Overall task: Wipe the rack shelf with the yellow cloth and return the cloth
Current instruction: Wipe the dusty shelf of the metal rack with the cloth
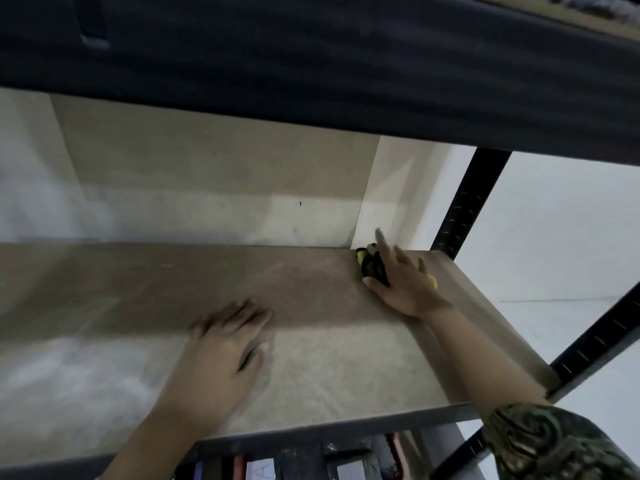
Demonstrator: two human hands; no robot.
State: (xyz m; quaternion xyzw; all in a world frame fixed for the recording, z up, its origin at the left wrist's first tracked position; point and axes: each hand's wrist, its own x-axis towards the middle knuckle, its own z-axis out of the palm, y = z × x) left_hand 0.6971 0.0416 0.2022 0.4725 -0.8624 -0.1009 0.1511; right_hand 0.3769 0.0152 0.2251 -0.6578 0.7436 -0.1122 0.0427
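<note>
The rack shelf (138,306) is a bare brown board in a black metal frame. At its back right corner lies the yellow cloth (363,257), bunched up with dark patches. My right hand (405,285) lies flat on the cloth with fingers spread and straight, pressing it against the board; a yellow tip of the cloth shows past the hand's right side. My left hand (221,348) rests flat on the middle of the shelf, fingers straight, holding nothing.
A dark shelf beam (311,71) hangs low overhead. Black uprights (464,206) stand at the right end. A pale wall closes the back. Below the front edge, several items (311,462) sit on a lower shelf.
</note>
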